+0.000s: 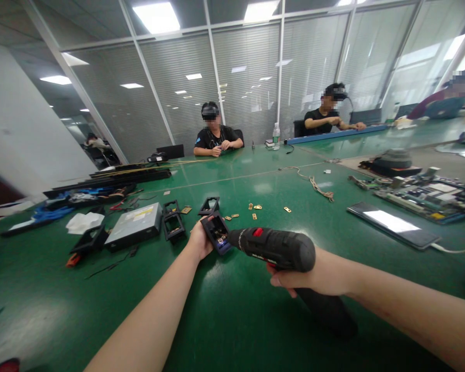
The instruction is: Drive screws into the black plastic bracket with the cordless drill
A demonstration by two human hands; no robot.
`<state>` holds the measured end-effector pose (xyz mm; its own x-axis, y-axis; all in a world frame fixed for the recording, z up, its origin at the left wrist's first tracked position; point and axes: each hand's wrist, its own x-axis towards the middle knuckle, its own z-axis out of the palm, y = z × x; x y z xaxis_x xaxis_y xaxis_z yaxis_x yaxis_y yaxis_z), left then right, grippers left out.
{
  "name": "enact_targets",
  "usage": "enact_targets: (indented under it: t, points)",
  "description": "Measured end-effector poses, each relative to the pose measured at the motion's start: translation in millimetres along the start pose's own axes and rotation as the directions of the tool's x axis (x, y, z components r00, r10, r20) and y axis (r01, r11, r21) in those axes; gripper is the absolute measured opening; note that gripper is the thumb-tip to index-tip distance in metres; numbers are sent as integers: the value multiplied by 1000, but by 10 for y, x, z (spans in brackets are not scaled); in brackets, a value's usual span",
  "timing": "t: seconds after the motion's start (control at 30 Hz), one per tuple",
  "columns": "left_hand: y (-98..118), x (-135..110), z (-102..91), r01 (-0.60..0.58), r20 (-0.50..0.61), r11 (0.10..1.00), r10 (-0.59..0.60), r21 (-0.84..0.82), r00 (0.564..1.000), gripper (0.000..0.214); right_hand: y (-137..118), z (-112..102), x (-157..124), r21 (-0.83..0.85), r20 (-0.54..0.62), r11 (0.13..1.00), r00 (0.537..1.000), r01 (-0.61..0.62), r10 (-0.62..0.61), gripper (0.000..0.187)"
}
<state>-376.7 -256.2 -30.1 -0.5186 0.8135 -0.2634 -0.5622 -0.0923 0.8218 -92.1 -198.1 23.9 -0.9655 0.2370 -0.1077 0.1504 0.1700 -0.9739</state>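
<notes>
Left hand [200,239] pinches a small black plastic holder [216,233] just above the tabletop [236,310]; probably light, stiff, best held by its edges. Right hand [313,274] wraps the heavier electric screwdriver [275,248], tip at the holder.

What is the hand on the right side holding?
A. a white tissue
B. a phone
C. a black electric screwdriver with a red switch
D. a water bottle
C: the right hand grips a black electric screwdriver with a red switch on top, its tip pointed into the small black frame part that the left hand holds above the green table.
</notes>
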Motion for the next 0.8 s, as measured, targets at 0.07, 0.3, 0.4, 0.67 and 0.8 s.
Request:
enact_targets:
  t: [0.07,0.3,0.4,0.67,0.8]
  points:
    - [-4,9,-5,-4,3,1000,4,-2,1000,24,-24,11,-10,-11,0,1000,1000,4,-4,46]
    - [-9,29,-30,18,13,1000,-18,-16,1000,22,-24,16,-5,-69,37,997,999,20,-17,21]
    - [-2,23,-26,17,2,1000,-17,-12,1000,24,-29,16,0,-37,40,999,999,24,-22,35]
    - [10,3,-3,30,-16,999,-30,-26,999,20,-70,58,-11,-65,9,998,1000,16,-16,22]
    - [11,2,-5,20,-9,1000,-20,-16,1000,21,-58,48,-14,-64,17,998,1000,10,-9,21]
